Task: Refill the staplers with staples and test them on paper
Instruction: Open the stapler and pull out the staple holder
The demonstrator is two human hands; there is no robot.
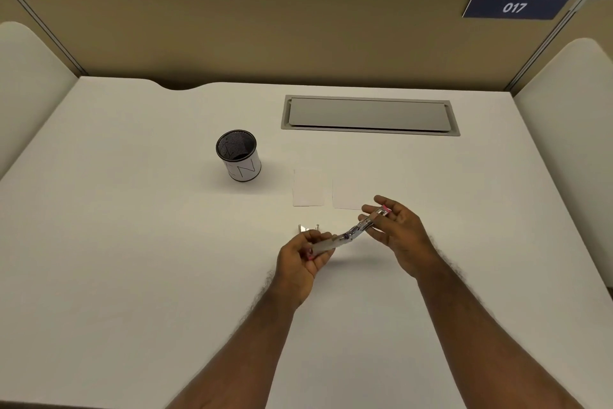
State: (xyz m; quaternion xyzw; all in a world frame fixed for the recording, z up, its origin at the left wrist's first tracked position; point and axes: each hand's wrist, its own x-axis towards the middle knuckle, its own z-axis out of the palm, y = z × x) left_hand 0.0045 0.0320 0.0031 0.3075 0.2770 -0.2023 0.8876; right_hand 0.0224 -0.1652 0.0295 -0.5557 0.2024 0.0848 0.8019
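Evidently loading: stapler [351,232] swung open above desk [132,243]; left hand [303,259] grips 1 half, right hand [396,231] pinches other, exposing channel.

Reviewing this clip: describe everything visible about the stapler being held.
The stapler is small, clear or silvery with pink ends, swung open almost flat into one long strip. It is held above the white desk, tilted up to the right. The left hand grips its lower end; the right hand pinches its upper end. Whether it holds staples cannot be told.
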